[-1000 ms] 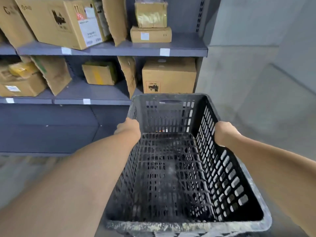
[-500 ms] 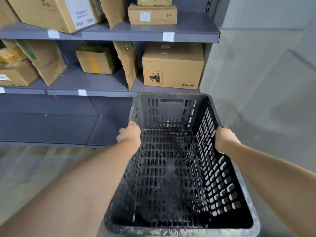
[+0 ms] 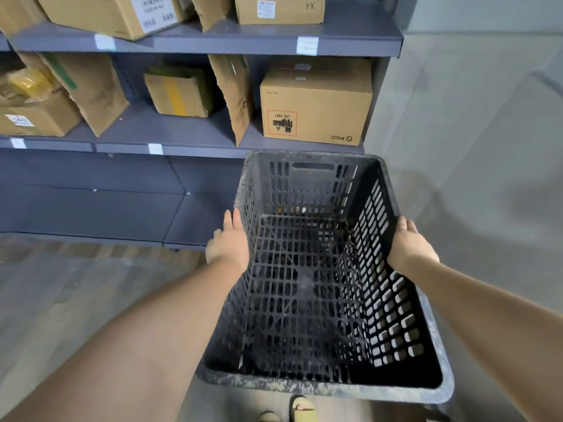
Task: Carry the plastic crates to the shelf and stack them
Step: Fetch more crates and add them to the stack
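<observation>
Both hands are on the crate (image 3: 320,284) here, a black slotted plastic one, carried out in front of the person and off the floor. The left hand (image 3: 228,242) is pressing flat against the crate's left wall from outside, fingers straight and pointing ahead along the wall just below the rim. The right hand (image 3: 409,245) is sitting on the right rim with its fingers over the outside; whether they are curling under the rim or lying flat, I cannot tell from this angle.

The crate's far edge, with its handle slot, is lining up just below the front lip of the shelf (image 3: 195,138), under the spot where a brown box (image 3: 315,108) with a red-bordered label is standing at the shelf's right end. Left of that box a torn cardboard sheet (image 3: 233,92) is leaning upright, and further left a smaller box with a yellow stripe (image 3: 179,91) is sitting well back.

Below that lip, the lower bay beside the crate's left wall is showing only bare grey panels. To the crate's right, grey floor (image 3: 472,178) is running wide past the shelf's end post. A sandalled foot (image 3: 301,408) is showing just beneath the crate's near rim.
</observation>
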